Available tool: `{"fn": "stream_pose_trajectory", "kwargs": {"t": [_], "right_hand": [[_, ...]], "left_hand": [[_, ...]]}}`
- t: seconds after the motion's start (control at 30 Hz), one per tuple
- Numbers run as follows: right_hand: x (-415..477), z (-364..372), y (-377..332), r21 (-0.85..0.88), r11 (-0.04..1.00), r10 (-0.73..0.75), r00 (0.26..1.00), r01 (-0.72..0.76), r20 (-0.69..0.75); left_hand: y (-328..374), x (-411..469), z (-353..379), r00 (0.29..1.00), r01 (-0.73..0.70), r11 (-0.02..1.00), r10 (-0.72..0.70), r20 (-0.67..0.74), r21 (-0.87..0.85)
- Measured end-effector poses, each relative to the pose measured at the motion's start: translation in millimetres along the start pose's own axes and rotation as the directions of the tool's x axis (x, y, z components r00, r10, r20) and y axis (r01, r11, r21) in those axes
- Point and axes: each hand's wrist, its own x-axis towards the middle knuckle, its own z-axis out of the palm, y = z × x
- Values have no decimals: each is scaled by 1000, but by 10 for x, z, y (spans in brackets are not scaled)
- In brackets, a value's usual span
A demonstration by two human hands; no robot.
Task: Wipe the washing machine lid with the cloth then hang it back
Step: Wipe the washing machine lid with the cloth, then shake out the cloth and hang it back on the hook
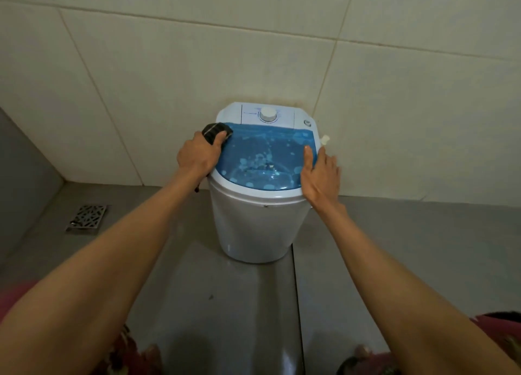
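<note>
A small white washing machine [253, 228] stands against the tiled wall. Its translucent blue lid [265, 154] carries pale spots and streaks. My left hand [197, 154] grips a dark cloth [217, 132] with thin light stripes and presses it on the lid's far left corner. A strip of the cloth hangs down below my wrist. My right hand [320, 174] rests flat on the lid's right edge with fingers spread, holding nothing.
A white dial [267, 113] sits on the control panel behind the lid. A metal floor drain [86, 219] lies to the left on the grey floor. A small white fitting [325, 140] sticks out at the machine's right side. Tiled wall stands directly behind.
</note>
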Motion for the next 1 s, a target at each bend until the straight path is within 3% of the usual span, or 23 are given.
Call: {"fn": "stream_pose_trajectory", "kwargs": {"t": [0.13,0.33,0.43,0.53,0.67,0.73,0.8,0.9,1.0], "right_hand": [[-33,-80,-42,-52,999,16,997,-13,71],[40,-397,-150,-292,956,105,948,-13,301],[-44,-559,-352,-302,953,77,948,20,308],[-171,-728,-579,-282,957,27,951,64,308],[-259,-964,-841,-176,974,-82,949,140,303],[-325,-1122,-1007,45,990,-143,933,136,329],[-391,-1291,-1210,260,965,-153,890,40,429],[-428,-1559,-1462,477,872,-194,822,-105,536],[-418,-1804,-1639,550,835,-264,862,-21,433]], "left_hand": [[-112,-188,-112,999,-45,991,49,-24,128],[-211,-571,-363,980,-165,947,126,156,274],[-48,-680,-662,962,-204,880,98,257,429],[200,-777,-995,939,-267,844,119,324,465],[519,-863,-1293,916,-291,928,200,349,231],[663,-883,-1397,896,-287,958,270,352,-4],[801,-923,-1499,892,-287,938,336,304,-193],[1016,-971,-1663,891,-308,902,385,242,-303],[1175,-964,-1828,881,-330,878,418,219,-347]]}}
